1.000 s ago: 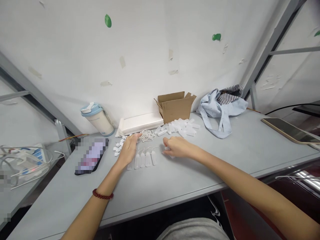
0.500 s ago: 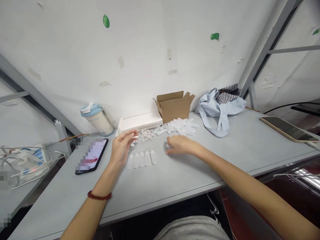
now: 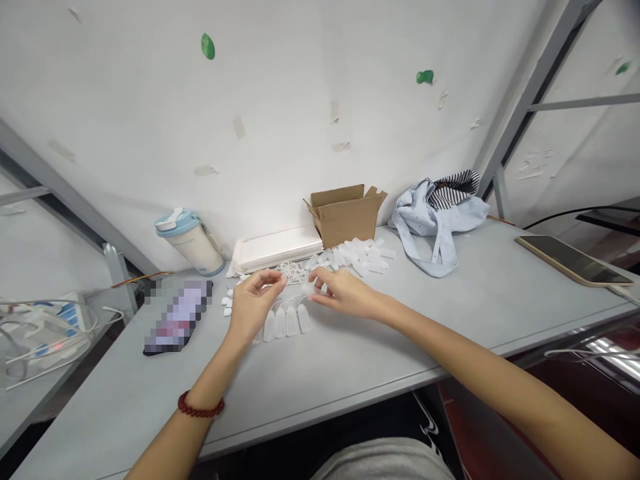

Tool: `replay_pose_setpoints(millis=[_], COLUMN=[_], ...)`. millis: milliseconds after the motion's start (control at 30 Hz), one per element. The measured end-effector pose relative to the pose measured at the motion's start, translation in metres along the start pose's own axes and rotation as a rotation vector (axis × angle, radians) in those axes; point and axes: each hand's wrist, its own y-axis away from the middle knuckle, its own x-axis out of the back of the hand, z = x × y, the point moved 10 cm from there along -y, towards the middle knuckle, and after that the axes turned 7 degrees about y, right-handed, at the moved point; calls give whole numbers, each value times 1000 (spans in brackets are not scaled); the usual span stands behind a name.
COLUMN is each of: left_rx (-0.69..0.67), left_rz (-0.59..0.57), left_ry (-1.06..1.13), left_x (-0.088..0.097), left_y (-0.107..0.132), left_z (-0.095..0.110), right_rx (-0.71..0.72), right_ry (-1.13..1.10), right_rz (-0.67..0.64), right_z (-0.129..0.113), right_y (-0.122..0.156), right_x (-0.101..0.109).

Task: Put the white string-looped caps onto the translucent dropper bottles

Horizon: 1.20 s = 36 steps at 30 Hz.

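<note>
My left hand (image 3: 254,303) is closed in a pinch, thumb against fingertips; what it holds, if anything, is too small to make out. Facing it, my right hand (image 3: 343,292) has its fingers curled round a translucent white plastic piece (image 3: 307,291), partly hidden by the fingers. Below both hands lies a row of similar translucent pieces (image 3: 293,321) with thin white cords at their upper ends. Behind the fingertips is a tangle of white cords (image 3: 293,272). Small white pieces (image 3: 227,304) sit left of my left hand. A pile of loose translucent pieces (image 3: 363,255) lies beyond my right hand.
A flat white stack (image 3: 277,245) and an open cardboard box (image 3: 349,223) stand against the wall. On the left are a tumbler (image 3: 193,247) and a phone (image 3: 183,313). A cloth bag (image 3: 430,223) and another phone (image 3: 570,259) lie to the right.
My right hand has moved left from near the pile, bringing a translucent piece with it. My left hand has shifted slightly right, so the two hands are now close together.
</note>
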Motion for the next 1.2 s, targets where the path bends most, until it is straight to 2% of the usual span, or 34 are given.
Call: replay_pose_setpoints(millis=[200, 300, 400, 700, 900, 1200], left_rx=[-291, -424, -492, -568, -607, -560], left_rz=[-115, -142, -149, -233, -219, -245], left_ry=[-139, -203, -235, -312, -310, -308], left_x=[-24, -29, -30, -41, -39, -44], left_y=[20, 27, 30, 36, 40, 41], left_z=[27, 37, 43, 46, 51, 47], right_rx=[32, 36, 46, 77, 82, 9], right_ry=[-53, -39, -21, -1, -26, -112], right_rz=[101, 114, 117, 146, 223, 296], right_z=[-5, -3, -2, -1, -1, 7], right_y=[1, 1, 0, 0, 2, 3], right_x=[0, -2, -5, -8, -2, 6])
